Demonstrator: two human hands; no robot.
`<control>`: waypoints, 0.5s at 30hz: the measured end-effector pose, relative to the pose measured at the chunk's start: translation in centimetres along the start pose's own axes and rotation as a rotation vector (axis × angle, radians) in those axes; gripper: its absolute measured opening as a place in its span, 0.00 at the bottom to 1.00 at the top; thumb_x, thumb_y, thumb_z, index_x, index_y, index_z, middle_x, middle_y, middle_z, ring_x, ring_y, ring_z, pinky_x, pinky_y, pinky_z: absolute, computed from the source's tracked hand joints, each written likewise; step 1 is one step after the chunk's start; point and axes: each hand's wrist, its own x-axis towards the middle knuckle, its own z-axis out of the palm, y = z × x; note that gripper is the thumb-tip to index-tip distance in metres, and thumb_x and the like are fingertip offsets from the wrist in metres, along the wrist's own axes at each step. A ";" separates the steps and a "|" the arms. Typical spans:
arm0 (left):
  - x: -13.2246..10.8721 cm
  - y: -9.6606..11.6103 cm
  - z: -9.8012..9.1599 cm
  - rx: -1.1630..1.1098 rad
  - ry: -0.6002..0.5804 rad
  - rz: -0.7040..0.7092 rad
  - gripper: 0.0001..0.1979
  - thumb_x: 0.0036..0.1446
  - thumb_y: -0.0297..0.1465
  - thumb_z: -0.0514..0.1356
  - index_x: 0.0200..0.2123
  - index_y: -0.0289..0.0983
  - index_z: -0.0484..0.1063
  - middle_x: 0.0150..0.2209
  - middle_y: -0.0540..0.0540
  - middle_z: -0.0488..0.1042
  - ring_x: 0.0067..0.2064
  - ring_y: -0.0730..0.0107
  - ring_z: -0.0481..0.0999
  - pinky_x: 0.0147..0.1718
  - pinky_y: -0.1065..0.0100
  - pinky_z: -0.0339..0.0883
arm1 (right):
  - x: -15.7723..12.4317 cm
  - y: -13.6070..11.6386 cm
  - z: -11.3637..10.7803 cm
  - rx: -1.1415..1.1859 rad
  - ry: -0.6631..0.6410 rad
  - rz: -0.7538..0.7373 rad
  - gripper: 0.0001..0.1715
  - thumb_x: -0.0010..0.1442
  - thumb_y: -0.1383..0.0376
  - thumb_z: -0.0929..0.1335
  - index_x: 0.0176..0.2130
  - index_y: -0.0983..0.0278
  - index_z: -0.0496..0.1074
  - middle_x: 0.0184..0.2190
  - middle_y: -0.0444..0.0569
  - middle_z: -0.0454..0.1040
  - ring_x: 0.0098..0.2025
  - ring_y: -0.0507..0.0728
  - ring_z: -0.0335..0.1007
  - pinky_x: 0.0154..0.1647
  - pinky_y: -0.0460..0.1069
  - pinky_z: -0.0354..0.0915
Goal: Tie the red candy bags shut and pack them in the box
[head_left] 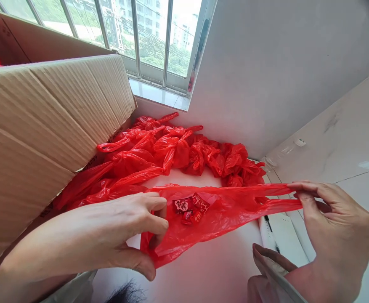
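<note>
Red plastic bag [216, 219], thin and floppy, stretched over white table [209, 269]. Left hand [121, 231] pinching its side, right hand [326, 214] pinching the handles. Few light sweets [189, 208] inside. Slippery film, probably best gripped at the handles. Tied bags [178, 151] behind.

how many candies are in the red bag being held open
3 show through the red bag: a larger wrapped candy, a patterned one beside it, a small one below. Folds may hide more.
</note>
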 end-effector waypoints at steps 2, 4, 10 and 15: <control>-0.1 0.3 0.0 0.010 -0.013 0.015 0.12 0.47 0.39 0.74 0.33 0.48 0.76 0.45 0.59 0.77 0.44 0.73 0.78 0.36 0.82 0.69 | -0.1 0.0 -0.1 0.001 0.005 0.026 0.10 0.59 0.64 0.66 0.33 0.59 0.79 0.34 0.43 0.80 0.31 0.54 0.74 0.35 0.48 0.69; -0.1 0.5 0.4 0.081 0.053 0.055 0.20 0.45 0.41 0.75 0.42 0.49 0.77 0.51 0.53 0.77 0.48 0.66 0.79 0.40 0.78 0.72 | -0.2 0.0 -0.2 -0.007 0.014 0.038 0.10 0.59 0.65 0.66 0.33 0.58 0.79 0.34 0.43 0.79 0.30 0.53 0.74 0.33 0.48 0.68; 0.6 0.4 2.2 0.221 0.084 -0.043 0.33 0.40 0.40 0.77 0.51 0.44 0.77 0.47 0.45 0.81 0.48 0.53 0.80 0.48 0.62 0.74 | -0.4 0.4 -0.3 -0.012 -0.009 0.052 0.10 0.58 0.66 0.67 0.33 0.57 0.79 0.34 0.40 0.79 0.29 0.52 0.73 0.32 0.48 0.67; 0.7 -1.1 1.8 0.108 0.098 -0.028 0.18 0.51 0.33 0.73 0.45 0.48 0.76 0.44 0.54 0.80 0.50 0.63 0.77 0.60 0.61 0.59 | -0.4 1.0 0.0 0.004 -0.018 0.094 0.09 0.59 0.65 0.68 0.34 0.56 0.80 0.33 0.39 0.80 0.29 0.52 0.74 0.31 0.47 0.67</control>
